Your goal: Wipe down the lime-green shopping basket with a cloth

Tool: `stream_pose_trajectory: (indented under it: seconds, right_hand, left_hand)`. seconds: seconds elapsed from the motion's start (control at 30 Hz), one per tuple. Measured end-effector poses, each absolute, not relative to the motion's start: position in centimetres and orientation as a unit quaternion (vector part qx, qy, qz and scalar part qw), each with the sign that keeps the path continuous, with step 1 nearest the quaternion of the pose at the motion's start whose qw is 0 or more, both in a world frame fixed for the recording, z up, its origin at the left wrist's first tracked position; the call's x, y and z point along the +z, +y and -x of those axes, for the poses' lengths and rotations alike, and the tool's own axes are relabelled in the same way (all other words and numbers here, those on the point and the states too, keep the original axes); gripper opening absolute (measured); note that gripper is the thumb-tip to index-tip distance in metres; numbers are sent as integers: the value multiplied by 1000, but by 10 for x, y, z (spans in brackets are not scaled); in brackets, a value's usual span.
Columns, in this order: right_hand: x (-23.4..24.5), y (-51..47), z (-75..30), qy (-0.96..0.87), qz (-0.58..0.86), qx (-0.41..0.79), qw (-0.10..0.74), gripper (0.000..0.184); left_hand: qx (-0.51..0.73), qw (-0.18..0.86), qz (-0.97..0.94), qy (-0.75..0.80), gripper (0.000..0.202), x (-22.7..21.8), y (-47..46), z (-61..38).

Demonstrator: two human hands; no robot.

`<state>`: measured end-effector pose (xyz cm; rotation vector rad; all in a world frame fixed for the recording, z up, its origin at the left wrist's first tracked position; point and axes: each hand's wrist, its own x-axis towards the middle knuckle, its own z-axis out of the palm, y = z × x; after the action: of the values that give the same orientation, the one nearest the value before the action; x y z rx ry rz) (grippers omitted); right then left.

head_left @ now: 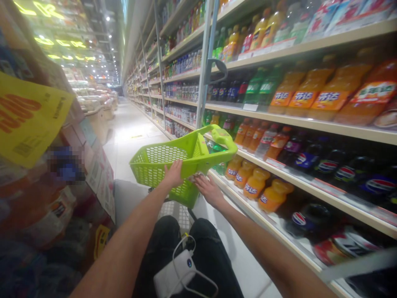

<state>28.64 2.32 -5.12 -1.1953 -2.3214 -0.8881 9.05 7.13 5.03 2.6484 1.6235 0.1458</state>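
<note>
One lime-green shopping basket (155, 167) out in front of me

I count two hands here, both arms stretched forward from the bottom of my view. My left hand (173, 174) sits on the basket's near rim, fingers raised and fairly close together; I can't tell whether it is gripping. My right hand (209, 190) is spread wide, its fingertips (200, 180) at one small pale packet (194, 178) on the rim, and I can't tell if it holds that. The basket has one handle (223, 138), arching to the right. Below it, one white power bank (175, 273) and a white cable (186, 248) lie on my dark trousers (161, 236). Just right, four orange soda bottles (257, 184) stand on a shelf (266, 223), with a row of Pepsi bottles (344, 165) beyond them. One yellow sign (27, 120) hangs on the left.
</note>
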Motion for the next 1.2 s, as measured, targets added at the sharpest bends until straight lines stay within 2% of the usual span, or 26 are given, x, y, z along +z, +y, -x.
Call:
stream_pose_trajectory:
  seconds: [0.23,0.33,0.5,0.6,0.7,0.83,0.93,1.2]
  right_hand:
    - [20,33,-296,-719,491,-366,329,38]
    - [19,39,-297,-740,487,-354,299,38]
    - [-45,34,-286,-812,446,-321,196,35]
    - [-70,29,-280,-835,432,-300,163,34]
    - [-60,27,-276,-838,418,-298,182,36]
    - [-13,37,-270,-786,458,-315,271,40]
    - [5,49,-264,-771,474,-322,278,39]
    - [-57,50,-252,-827,445,-291,183,37]
  left_hand:
    - [72,5,-811,580,82,33,79,-67]
    - [61,9,-810,584,84,26,80,-62]
    - [64,-8,-817,573,83,23,83,-60]
    - [61,-18,-823,565,83,22,85,-57]
    - [64,-19,-826,560,83,19,85,-55]
    - [80,-26,-825,559,81,16,82,-56]
    - [77,-21,-821,565,81,17,79,-57]
    - [72,-29,-833,547,80,17,79,-52]
